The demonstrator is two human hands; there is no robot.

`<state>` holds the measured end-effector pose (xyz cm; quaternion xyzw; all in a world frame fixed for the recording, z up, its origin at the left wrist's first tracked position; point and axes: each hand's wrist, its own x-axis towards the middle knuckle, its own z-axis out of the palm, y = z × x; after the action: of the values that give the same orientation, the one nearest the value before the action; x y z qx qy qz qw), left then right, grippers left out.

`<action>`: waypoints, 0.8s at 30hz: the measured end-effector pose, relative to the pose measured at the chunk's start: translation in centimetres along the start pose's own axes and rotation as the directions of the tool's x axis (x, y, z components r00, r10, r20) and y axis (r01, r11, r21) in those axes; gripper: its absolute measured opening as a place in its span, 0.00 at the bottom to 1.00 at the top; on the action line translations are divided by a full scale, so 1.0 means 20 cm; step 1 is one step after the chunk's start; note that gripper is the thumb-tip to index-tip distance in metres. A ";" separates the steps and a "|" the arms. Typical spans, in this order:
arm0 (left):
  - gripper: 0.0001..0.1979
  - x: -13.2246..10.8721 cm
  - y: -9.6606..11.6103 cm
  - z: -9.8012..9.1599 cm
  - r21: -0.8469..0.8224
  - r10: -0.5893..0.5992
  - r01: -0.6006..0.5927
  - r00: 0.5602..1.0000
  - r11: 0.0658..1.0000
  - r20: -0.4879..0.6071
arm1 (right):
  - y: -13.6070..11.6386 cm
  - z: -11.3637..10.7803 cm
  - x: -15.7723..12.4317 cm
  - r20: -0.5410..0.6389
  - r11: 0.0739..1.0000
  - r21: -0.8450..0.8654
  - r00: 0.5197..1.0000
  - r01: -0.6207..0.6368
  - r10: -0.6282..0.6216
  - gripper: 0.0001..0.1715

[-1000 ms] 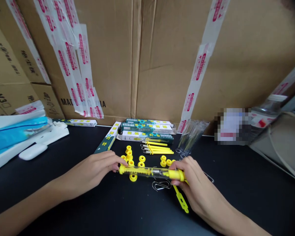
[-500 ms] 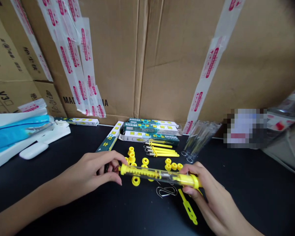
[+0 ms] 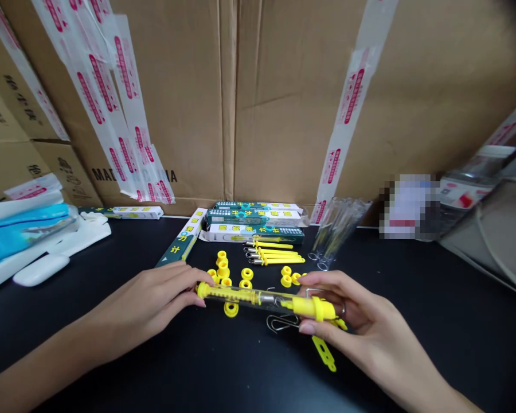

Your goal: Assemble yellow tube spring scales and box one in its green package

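Observation:
A clear-tubed spring scale (image 3: 258,297) with yellow ends lies almost level between my two hands. My left hand (image 3: 165,295) pinches its left end, thumb and fingers closed at the yellow cap. Around the right-hand yellow plug (image 3: 312,308) curl the fingers of my right hand (image 3: 365,324); thumb and forefinger sit loosely on either side of it, and the far fingertips are partly hidden. Bent metal hooks (image 3: 279,324) lie on the table beneath the tube. Under my right hand is a flat yellow strip with slots (image 3: 324,354).
Yellow rings (image 3: 247,274) and yellow rods with springs (image 3: 279,257) lie behind the scale. Printed boxes (image 3: 258,234) stand farther back, with clear tubes (image 3: 337,232) to their right. A bottle (image 3: 468,183) is at right, a white case (image 3: 40,269) at left, cardboard (image 3: 284,115) behind.
The view has shifted slightly. My left fingers have closed in on the scale's left end. My right thumb and forefinger have loosened and spread around the yellow plug.

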<state>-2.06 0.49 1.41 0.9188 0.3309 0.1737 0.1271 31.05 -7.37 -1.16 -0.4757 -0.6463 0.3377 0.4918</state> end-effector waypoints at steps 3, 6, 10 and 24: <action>0.11 0.00 0.03 -0.01 -0.010 0.032 -0.032 0.999 0.999 -0.010 | 0.00 -0.01 0.01 -0.007 0.997 0.066 0.999 -0.041 0.041 0.17; 0.11 -0.01 0.06 0.00 -0.045 0.029 -0.029 1.000 0.999 -0.003 | 0.00 -0.04 0.02 -0.027 0.994 -0.095 0.998 0.061 -0.063 0.14; 0.09 -0.02 0.10 0.03 -0.118 0.086 -0.082 0.996 0.990 0.026 | 0.00 -0.07 0.02 -0.032 0.954 -0.264 0.988 0.139 -0.153 0.14; 0.07 -0.04 0.23 0.16 0.023 0.163 -0.162 0.954 0.986 -0.251 | -0.05 0.04 -0.04 0.246 0.736 0.590 0.942 -0.332 0.227 0.24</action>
<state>1.19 -3.89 -0.16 0.9135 0.2679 0.2985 0.0685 30.06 -8.51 -0.73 -0.3498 -0.4557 0.6387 0.5119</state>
